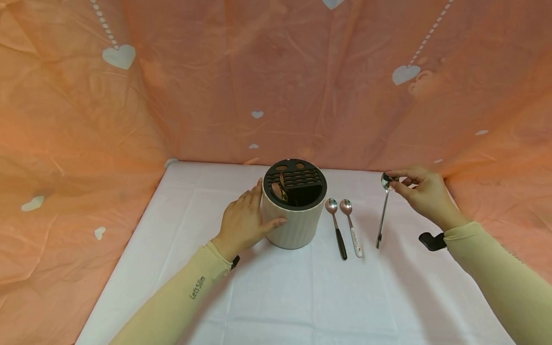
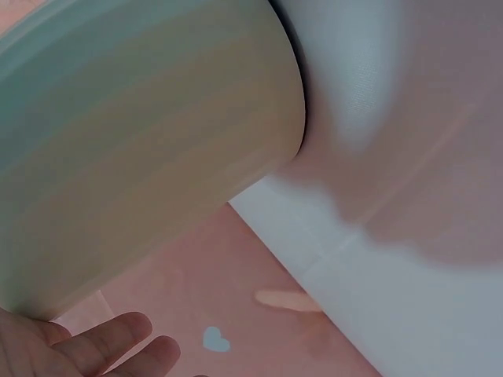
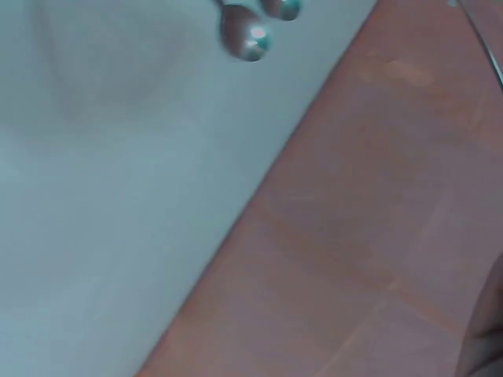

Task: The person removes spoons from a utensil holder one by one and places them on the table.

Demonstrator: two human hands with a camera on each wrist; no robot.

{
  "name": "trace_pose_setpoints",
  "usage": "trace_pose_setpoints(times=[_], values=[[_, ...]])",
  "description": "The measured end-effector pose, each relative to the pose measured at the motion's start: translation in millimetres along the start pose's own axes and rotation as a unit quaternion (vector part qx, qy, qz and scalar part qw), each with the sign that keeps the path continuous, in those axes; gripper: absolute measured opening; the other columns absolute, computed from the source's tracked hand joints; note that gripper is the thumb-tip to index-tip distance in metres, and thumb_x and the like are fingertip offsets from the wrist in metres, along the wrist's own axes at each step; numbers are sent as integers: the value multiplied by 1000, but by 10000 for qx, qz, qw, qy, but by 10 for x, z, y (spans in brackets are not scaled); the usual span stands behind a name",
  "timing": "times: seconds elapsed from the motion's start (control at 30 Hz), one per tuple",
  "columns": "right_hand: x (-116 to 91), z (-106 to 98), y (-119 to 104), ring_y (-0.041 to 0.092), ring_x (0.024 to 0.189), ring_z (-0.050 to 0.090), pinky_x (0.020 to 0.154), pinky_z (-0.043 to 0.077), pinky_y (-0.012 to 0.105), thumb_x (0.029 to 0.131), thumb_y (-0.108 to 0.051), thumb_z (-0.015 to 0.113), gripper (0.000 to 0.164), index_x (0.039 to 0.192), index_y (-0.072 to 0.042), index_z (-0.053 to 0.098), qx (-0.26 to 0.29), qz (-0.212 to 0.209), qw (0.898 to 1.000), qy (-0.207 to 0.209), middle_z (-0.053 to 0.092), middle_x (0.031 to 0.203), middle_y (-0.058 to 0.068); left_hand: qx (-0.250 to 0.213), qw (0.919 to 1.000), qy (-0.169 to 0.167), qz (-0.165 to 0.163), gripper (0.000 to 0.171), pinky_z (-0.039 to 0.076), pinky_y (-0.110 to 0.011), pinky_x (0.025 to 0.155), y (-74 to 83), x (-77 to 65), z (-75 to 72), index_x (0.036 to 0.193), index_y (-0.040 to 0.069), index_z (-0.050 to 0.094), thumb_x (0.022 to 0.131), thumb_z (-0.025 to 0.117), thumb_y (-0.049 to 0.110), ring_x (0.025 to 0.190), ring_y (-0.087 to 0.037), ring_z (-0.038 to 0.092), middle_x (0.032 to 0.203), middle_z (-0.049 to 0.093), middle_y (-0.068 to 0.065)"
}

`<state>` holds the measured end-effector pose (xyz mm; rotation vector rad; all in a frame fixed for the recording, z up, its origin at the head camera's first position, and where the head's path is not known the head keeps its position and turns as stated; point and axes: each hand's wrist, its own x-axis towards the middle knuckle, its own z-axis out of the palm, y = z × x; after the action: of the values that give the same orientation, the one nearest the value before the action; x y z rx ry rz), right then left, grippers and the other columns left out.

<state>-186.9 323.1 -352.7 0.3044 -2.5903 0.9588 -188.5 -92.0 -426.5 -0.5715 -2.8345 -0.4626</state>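
A pale ribbed utensil holder [image 1: 295,230] with a black slotted lid [image 1: 316,178] stands upright. My left hand [image 1: 243,215] rests along its left side, thumb across the front; the left wrist view shows the fingers [image 2: 110,339] extended beside the holder wall [image 2: 157,149]. Spoon bowls [image 1: 277,190] poke out of the lid's opening. Over to the right, my right hand [image 1: 424,191] pinches a long thin metal spoon [image 1: 383,211] near its bowl, handle hanging downward. In the right wrist view only that spoon's handle [image 3: 483,39] and a sliver of the hand [image 3: 483,338] show.
Two spoons lie side by side right of the holder, one with a black handle [image 1: 341,244], one with a patterned white handle [image 1: 356,242]. A white cloth [image 1: 267,297] covers the table. Orange-pink heart-printed fabric [image 1: 293,86] rises behind and at both sides.
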Motion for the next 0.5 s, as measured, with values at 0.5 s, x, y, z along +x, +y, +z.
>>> trace_pose_setpoints(times=[0.5], values=[[-34,286,432,18,66,57,44,38,26,89,-3,74,26,114,-9,76,-10,437,9878,-1493,68,85,9,-12,10000,-65,-61,117,45,-51,97,5,-8,-10,160,4,13,82,44,86,130,-35,50,147,48,-19]])
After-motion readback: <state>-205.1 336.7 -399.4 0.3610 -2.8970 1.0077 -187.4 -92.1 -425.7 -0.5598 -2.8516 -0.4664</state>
